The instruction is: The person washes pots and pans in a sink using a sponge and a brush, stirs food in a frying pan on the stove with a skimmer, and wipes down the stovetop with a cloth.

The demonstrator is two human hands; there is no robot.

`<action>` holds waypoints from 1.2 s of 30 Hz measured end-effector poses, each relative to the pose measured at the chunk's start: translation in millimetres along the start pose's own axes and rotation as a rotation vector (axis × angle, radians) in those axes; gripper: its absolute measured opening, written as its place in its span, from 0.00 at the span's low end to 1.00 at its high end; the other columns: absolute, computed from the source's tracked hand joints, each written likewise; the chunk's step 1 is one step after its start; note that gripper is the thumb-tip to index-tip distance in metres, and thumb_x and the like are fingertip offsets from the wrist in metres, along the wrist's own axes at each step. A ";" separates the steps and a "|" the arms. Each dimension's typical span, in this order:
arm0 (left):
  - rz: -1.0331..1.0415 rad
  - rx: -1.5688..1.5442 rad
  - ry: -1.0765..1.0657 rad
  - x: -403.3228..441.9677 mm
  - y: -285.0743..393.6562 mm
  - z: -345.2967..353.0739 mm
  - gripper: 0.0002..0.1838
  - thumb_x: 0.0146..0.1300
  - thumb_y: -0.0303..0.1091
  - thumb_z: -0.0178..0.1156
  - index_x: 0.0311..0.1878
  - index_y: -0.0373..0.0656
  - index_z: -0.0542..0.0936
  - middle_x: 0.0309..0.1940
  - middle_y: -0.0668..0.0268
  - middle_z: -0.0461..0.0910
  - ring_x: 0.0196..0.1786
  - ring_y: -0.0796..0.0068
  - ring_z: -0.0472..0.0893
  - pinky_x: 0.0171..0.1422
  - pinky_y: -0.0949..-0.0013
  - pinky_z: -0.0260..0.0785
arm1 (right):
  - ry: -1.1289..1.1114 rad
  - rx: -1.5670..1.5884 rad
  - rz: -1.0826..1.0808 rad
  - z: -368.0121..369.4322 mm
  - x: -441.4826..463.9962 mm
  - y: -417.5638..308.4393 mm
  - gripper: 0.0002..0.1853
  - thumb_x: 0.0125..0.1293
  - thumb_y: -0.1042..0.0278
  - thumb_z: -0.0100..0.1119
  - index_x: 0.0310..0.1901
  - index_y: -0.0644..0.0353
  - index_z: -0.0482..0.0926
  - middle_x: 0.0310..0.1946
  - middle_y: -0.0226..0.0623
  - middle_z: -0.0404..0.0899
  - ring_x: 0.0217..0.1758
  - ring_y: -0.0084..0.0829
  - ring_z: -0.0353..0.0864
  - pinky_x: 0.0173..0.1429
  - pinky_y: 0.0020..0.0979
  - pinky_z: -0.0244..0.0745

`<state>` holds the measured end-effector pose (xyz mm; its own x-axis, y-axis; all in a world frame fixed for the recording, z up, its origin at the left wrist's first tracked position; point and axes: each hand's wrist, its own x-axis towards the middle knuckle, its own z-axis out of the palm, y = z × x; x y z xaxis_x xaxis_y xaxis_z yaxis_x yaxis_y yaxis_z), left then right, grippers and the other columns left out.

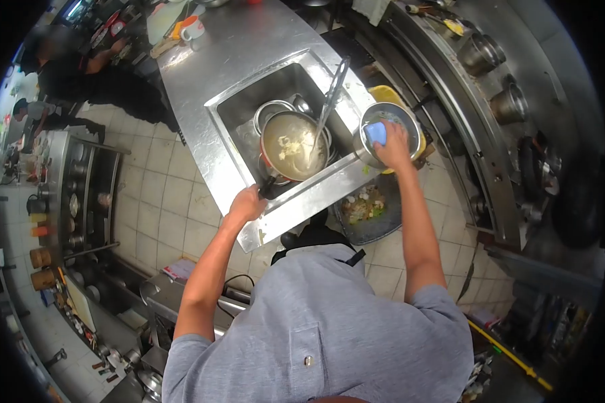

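In the head view, my left hand (pixel 250 203) is closed around the black handle (pixel 267 184) of an orange-sided pan at the sink's near edge. Cloudy liquid with pale food bits (pixel 290 146) fills the pan, which sits in the metal sink (pixel 232 101). A long shiny metal piece (pixel 331 94) reaches over the pan; I cannot tell whether it is a utensil or a spout. My right hand (pixel 395 146) grips a blue sponge (pixel 376 133) inside a round metal pot (pixel 415 138) at the sink's right side. Behind the pan lie other metal dishes (pixel 269 111).
A basin of food scraps (pixel 370 213) stands on the floor below the counter. An orange-and-white mug (pixel 192 28) is on the steel counter (pixel 249 33). Metal pots (pixel 480 54) line the right shelf. Two people are at the left, the nearer in dark clothes (pixel 101 87).
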<state>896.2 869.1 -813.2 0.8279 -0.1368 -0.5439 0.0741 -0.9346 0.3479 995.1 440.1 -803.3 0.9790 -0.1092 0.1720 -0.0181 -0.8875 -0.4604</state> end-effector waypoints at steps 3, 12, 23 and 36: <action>0.148 -0.067 0.206 8.5 49.0 -33.8 0.28 0.64 0.43 0.66 0.61 0.34 0.76 0.50 0.42 0.83 0.54 0.45 0.83 0.60 0.52 0.75 | -0.333 -0.185 -0.084 14.1 30.1 11.2 0.29 0.57 0.66 0.71 0.63 0.54 0.77 0.61 0.52 0.75 0.71 0.57 0.68 0.67 0.51 0.72; 0.024 -1.363 -0.160 166.5 157.8 -12.1 0.18 0.78 0.37 0.55 0.61 0.33 0.76 0.50 0.56 0.84 0.47 0.66 0.86 0.52 0.63 0.80 | -0.393 0.638 0.233 -32.5 70.6 -63.5 0.23 0.62 0.66 0.62 0.59 0.62 0.78 0.37 0.47 0.85 0.31 0.38 0.86 0.30 0.38 0.82; -0.245 -1.927 -0.004 218.9 126.2 41.4 0.13 0.78 0.28 0.49 0.58 0.33 0.78 0.53 0.52 0.81 0.53 0.55 0.84 0.56 0.52 0.81 | -0.282 0.452 0.418 82.0 55.0 -110.9 0.27 0.64 0.58 0.62 0.57 0.72 0.72 0.52 0.72 0.79 0.59 0.67 0.80 0.65 0.51 0.73; -0.046 -1.500 -0.215 178.8 161.8 -11.8 0.12 0.76 0.32 0.58 0.50 0.29 0.79 0.39 0.55 0.85 0.38 0.68 0.87 0.51 0.66 0.88 | 0.258 0.317 0.150 1.1 19.0 -89.2 0.23 0.65 0.58 0.67 0.56 0.64 0.81 0.49 0.55 0.85 0.55 0.54 0.83 0.60 0.47 0.78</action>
<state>1062.8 697.3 -845.2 0.7245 -0.2858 -0.6272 0.6873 0.2316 0.6885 1015.5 517.7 -759.9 0.8867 -0.3707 0.2764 -0.0540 -0.6766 -0.7344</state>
